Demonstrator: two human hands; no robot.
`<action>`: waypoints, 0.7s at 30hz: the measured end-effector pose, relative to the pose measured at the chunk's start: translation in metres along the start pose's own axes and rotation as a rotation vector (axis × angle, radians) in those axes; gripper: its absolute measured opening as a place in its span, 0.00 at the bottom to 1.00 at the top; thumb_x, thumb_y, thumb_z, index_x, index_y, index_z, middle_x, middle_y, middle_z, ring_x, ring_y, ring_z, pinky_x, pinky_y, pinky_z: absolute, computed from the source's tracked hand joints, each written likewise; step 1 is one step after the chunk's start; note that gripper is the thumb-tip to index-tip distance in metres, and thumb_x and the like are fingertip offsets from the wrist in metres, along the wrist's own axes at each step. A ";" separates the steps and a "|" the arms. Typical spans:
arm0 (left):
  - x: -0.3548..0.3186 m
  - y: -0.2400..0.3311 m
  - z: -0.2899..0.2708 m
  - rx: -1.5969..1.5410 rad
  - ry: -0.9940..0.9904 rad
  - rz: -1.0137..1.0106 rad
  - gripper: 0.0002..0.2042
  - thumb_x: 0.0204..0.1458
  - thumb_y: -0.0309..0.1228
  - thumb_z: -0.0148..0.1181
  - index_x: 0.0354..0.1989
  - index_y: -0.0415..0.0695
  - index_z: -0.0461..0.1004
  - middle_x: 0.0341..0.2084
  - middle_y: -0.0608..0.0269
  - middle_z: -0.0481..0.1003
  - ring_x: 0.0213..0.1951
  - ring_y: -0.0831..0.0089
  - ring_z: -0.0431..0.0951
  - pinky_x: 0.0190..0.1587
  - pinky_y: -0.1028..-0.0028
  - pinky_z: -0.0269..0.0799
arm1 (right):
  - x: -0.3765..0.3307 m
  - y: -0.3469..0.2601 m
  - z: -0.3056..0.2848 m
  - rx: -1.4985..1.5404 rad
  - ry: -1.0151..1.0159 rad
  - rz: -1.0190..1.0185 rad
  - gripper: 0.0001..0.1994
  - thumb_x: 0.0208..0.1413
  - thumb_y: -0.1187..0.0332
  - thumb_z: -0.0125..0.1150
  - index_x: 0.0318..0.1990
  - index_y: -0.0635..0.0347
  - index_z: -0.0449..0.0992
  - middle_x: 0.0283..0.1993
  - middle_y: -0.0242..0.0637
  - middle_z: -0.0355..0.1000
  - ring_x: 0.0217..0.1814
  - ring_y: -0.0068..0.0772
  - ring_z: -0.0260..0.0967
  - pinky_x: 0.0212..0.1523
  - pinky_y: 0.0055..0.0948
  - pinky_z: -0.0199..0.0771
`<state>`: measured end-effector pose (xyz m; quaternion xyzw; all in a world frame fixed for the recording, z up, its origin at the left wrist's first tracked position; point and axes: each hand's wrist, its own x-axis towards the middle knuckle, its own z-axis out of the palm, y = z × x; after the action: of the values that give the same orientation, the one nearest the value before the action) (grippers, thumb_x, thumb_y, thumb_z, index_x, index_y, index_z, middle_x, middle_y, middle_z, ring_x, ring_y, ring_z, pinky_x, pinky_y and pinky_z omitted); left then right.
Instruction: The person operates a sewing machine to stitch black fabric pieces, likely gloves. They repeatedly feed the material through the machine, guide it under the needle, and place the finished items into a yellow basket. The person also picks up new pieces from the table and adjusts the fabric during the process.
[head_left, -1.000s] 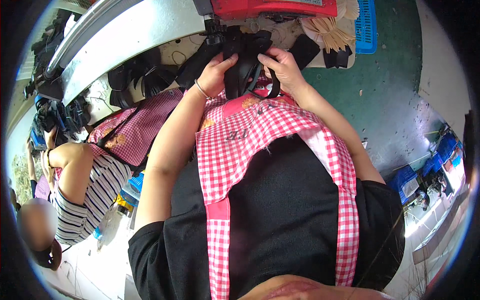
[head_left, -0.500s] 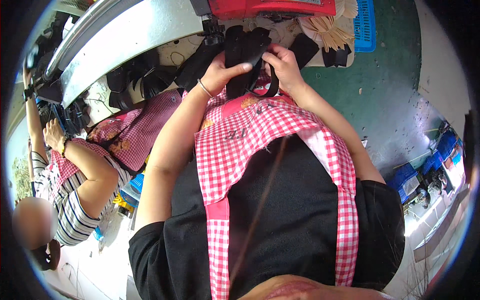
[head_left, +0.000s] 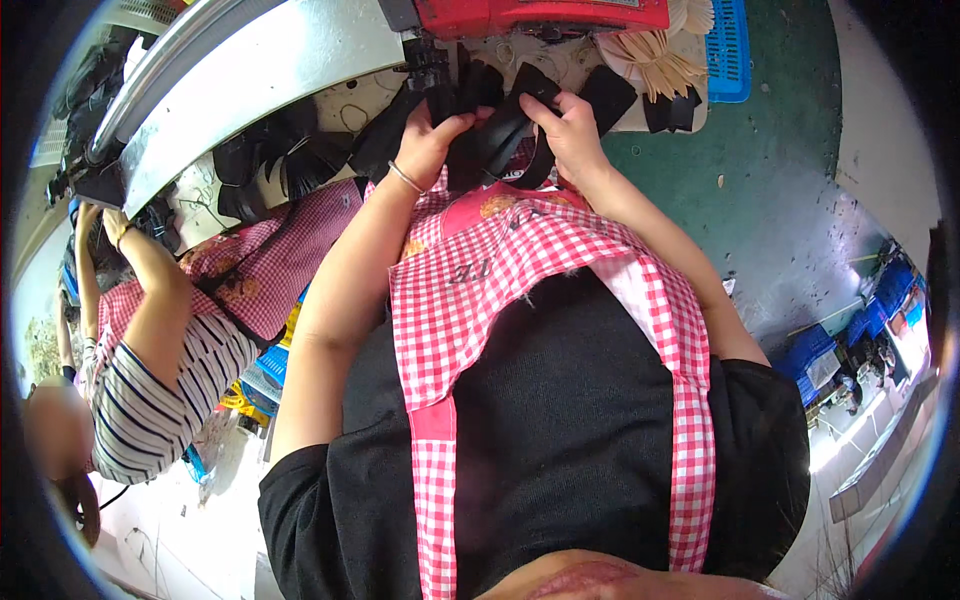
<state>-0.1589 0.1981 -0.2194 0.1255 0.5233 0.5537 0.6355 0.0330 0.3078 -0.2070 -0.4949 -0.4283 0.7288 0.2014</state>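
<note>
My right hand (head_left: 570, 138) pinches one end of a wide black fabric strip (head_left: 507, 130) between thumb and fingers. My left hand (head_left: 430, 145) is closed around black strip material just below the dark head (head_left: 428, 68) of a red machine (head_left: 545, 17). Its fingertips are partly hidden by the black pieces, so I cannot tell whether both hands grip the same strip. A narrower loop of the black material hangs below my right hand, over my red checked apron (head_left: 560, 240).
Bundles of black strips (head_left: 285, 160) lie on the worktop to the left. A bunch of cream strips (head_left: 655, 65) sits at the back right beside a blue basket (head_left: 728, 50). A co-worker in a striped shirt (head_left: 175, 410) works at the far left, near a curved metal rail (head_left: 165, 65).
My hands have moved apart: the left went up and left toward the machine head, the right slightly to the right. The strip now slants between them. The co-worker's arms have moved.
</note>
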 end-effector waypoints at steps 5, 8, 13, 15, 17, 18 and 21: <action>-0.001 0.013 0.014 0.187 -0.042 0.129 0.22 0.54 0.26 0.68 0.58 0.39 0.72 0.48 0.59 0.80 0.49 0.69 0.79 0.57 0.68 0.73 | -0.007 -0.014 0.003 0.117 -0.063 0.014 0.11 0.58 0.68 0.70 0.43 0.67 0.81 0.38 0.33 0.79 0.38 0.18 0.73 0.39 0.23 0.74; 0.008 0.007 -0.004 0.121 -0.125 -0.069 0.22 0.55 0.27 0.69 0.58 0.40 0.73 0.47 0.60 0.80 0.49 0.70 0.79 0.57 0.68 0.73 | -0.007 -0.018 0.001 0.154 -0.142 -0.033 0.11 0.57 0.68 0.71 0.42 0.66 0.81 0.38 0.32 0.79 0.38 0.18 0.73 0.39 0.23 0.74; 0.013 0.018 0.012 -0.042 -0.095 -0.281 0.21 0.53 0.27 0.71 0.56 0.39 0.75 0.47 0.61 0.80 0.49 0.70 0.79 0.55 0.68 0.74 | -0.002 -0.018 -0.003 0.095 -0.140 -0.080 0.10 0.56 0.69 0.72 0.41 0.66 0.81 0.39 0.31 0.79 0.39 0.18 0.74 0.41 0.23 0.75; 0.012 0.017 0.020 -0.025 -0.110 -0.267 0.21 0.52 0.27 0.71 0.55 0.39 0.75 0.47 0.60 0.80 0.49 0.70 0.79 0.55 0.68 0.75 | 0.004 -0.009 -0.006 0.010 -0.103 -0.068 0.11 0.55 0.70 0.72 0.41 0.67 0.81 0.39 0.32 0.80 0.40 0.18 0.74 0.42 0.23 0.75; 0.018 0.001 0.016 0.227 -0.203 -0.128 0.21 0.52 0.27 0.71 0.55 0.38 0.75 0.47 0.59 0.80 0.49 0.69 0.80 0.55 0.68 0.75 | 0.003 -0.008 -0.006 -0.009 -0.102 -0.050 0.11 0.54 0.70 0.73 0.41 0.68 0.81 0.38 0.33 0.80 0.40 0.19 0.74 0.43 0.23 0.75; 0.019 -0.002 0.016 0.199 -0.180 -0.090 0.22 0.52 0.27 0.71 0.55 0.38 0.75 0.47 0.59 0.80 0.48 0.69 0.80 0.55 0.68 0.75 | 0.001 -0.011 -0.004 0.014 -0.119 -0.038 0.11 0.53 0.70 0.73 0.41 0.68 0.81 0.38 0.34 0.80 0.40 0.19 0.74 0.43 0.23 0.74; 0.017 -0.005 0.016 0.165 -0.118 -0.012 0.22 0.52 0.27 0.72 0.55 0.37 0.75 0.48 0.57 0.80 0.48 0.68 0.80 0.55 0.68 0.75 | 0.001 -0.006 -0.010 -0.098 -0.129 -0.007 0.12 0.51 0.70 0.74 0.40 0.68 0.81 0.37 0.34 0.80 0.39 0.20 0.74 0.42 0.23 0.73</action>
<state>-0.1457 0.2179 -0.2252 0.2068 0.5295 0.4967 0.6559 0.0405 0.3161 -0.2046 -0.4547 -0.4772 0.7366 0.1517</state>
